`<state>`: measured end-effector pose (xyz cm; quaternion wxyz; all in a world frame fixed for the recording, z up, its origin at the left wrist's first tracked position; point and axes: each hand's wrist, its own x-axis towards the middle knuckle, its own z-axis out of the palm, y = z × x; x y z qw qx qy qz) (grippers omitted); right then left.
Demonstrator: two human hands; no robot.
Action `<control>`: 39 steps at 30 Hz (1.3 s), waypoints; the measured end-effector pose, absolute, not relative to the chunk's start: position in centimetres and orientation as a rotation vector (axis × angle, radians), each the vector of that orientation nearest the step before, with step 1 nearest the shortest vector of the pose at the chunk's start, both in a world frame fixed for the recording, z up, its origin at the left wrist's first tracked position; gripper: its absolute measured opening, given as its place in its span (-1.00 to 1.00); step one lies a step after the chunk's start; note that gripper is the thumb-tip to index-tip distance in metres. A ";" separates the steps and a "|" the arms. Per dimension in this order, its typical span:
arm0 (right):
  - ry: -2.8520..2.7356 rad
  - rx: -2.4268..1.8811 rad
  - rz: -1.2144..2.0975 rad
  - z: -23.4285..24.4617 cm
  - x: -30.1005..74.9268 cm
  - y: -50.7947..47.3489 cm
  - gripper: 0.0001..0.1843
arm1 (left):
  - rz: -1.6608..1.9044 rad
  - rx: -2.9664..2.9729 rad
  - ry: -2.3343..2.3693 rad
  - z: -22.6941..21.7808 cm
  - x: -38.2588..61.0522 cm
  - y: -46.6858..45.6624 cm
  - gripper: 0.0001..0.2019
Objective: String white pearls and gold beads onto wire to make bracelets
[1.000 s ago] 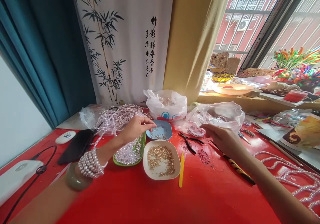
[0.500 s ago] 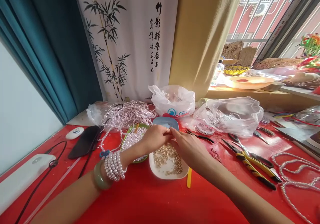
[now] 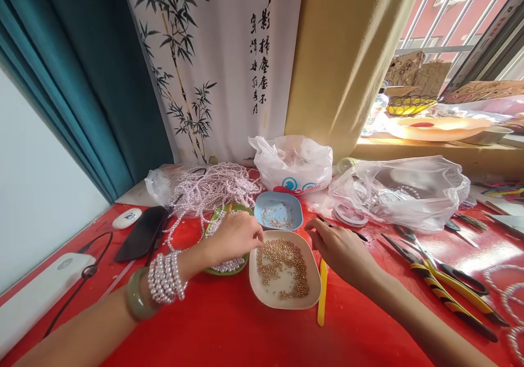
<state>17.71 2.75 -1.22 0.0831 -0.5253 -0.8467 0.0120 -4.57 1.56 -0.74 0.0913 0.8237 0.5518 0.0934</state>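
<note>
My left hand (image 3: 235,235) rests over the green dish of white pearls (image 3: 213,226), its fingertips pinched together at the left rim of the cream dish (image 3: 262,290) of small gold beads; what they pinch is too small to make out. My right hand (image 3: 338,247) hovers at that dish's right rim, fingers curled with thumb and forefinger pinched, apparently on something thin I cannot name. A blue dish (image 3: 279,214) with small metal pins sits just behind both hands. My left wrist wears a pearl bracelet (image 3: 166,277) and a green bangle (image 3: 137,301).
A yellow stick (image 3: 322,293) lies right of the cream dish. Pliers (image 3: 446,290) lie on the red table (image 3: 229,334) at right. Pearl strands (image 3: 213,187), plastic bags (image 3: 292,162) and a wire spool (image 3: 347,215) stand behind. A dark case (image 3: 141,233) and white devices lie left.
One second ago my left hand was at the blue dish and my right near the spool. They met over the gold beads, then parted to either side of the cream dish.
</note>
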 end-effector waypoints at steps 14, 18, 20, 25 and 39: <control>-2.389 -1.446 0.226 -0.6 17.7 2.7 -0.73 | 0.128 2.381 1.626 -1.3 -4.3 2.0 -0.85; -2.378 -1.471 0.241 -0.6 17.7 2.8 -0.74 | 0.185 2.375 1.625 -0.9 -4.5 2.1 -0.83; -2.393 -1.479 0.246 -0.6 17.7 2.8 -0.73 | 0.132 2.393 1.631 -0.8 -4.4 2.0 -0.86; -2.436 -1.485 0.213 -0.7 17.7 2.6 -0.71 | 0.037 2.454 1.615 -1.5 -4.0 1.7 -0.89; -2.432 -1.448 0.198 -0.7 17.6 2.4 -0.72 | 0.049 2.332 1.626 -1.3 -4.3 2.1 -0.89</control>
